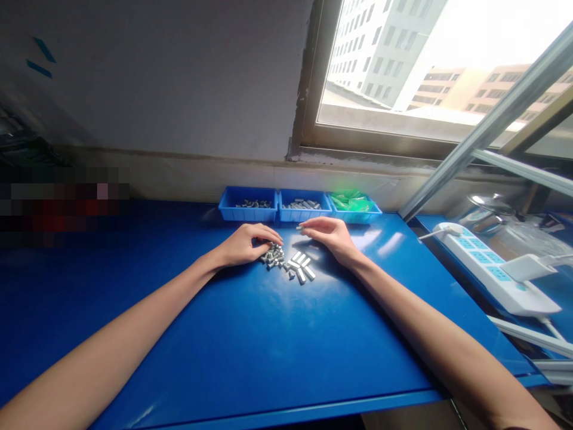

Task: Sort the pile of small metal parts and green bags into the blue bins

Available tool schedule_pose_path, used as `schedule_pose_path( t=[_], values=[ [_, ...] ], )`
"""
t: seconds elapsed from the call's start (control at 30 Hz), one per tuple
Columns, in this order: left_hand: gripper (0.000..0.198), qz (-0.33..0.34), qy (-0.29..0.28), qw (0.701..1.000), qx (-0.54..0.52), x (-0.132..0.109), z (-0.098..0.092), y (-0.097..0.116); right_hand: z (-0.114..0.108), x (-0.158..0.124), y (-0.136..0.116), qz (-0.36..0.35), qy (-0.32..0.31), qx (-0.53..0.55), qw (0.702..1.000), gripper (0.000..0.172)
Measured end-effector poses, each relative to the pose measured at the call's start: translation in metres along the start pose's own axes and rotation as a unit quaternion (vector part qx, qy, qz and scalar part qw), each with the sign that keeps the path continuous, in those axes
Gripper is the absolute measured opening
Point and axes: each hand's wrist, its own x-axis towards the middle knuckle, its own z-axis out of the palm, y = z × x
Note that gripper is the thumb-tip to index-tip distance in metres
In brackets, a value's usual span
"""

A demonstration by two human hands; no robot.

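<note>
My left hand point(249, 243) is curled at a small heap of metal screws point(274, 257), its thumb and fingertips brought close together at the top of the heap. What lies between those tips is hidden. Between the thumb and forefinger of my right hand point(330, 236) is a small silver metal standoff point(299, 227), pinched just above the table, in front of the middle bin. Several more metal standoffs point(301, 263) lie loosely grouped on the table to the right of the screws, between my hands and slightly nearer to me.
Three blue bins stand along the wall: a left bin point(248, 214) with dark screws, a middle bin point(305, 214) with metal standoffs, a right bin point(376, 210) with a green bag point(351, 201). Right of the blue table point(250, 358) are a metal frame point(474, 143) and a power strip point(487, 263).
</note>
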Motion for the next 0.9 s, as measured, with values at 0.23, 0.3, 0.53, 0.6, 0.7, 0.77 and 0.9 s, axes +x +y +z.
schedule_pose_path(
  t=[0.23,0.3,0.53,0.6,0.7,0.77,0.9],
  values=[
    [0.022,-0.029,0.043,0.998,0.02,-0.001,0.002,-0.004,-0.003,0.009,0.0,-0.058,0.051,0.143,0.987,0.074],
    [0.021,-0.033,0.048,0.998,0.021,0.0,0.003,-0.006,-0.005,0.009,0.0,-0.064,0.042,0.147,0.986,0.073],
    [0.027,-0.046,0.067,0.997,0.006,0.0,0.004,-0.01,-0.005,0.001,0.001,-0.027,0.004,0.072,0.997,0.041],
    [0.03,-0.062,0.074,0.995,-0.008,0.0,0.004,-0.009,-0.004,0.0,0.003,-0.026,-0.01,0.044,0.999,0.033],
    [0.032,-0.09,0.078,0.992,-0.038,-0.001,0.004,-0.01,-0.005,0.0,0.005,-0.021,-0.026,0.007,0.999,0.029],
    [0.033,-0.1,0.078,0.99,-0.06,-0.001,0.003,-0.011,-0.004,0.0,0.004,-0.014,-0.029,-0.011,0.999,0.028],
    [0.034,-0.111,0.078,0.985,-0.104,0.0,0.002,-0.012,-0.002,-0.001,0.0,0.011,-0.035,-0.027,0.999,0.028]
  ],
)
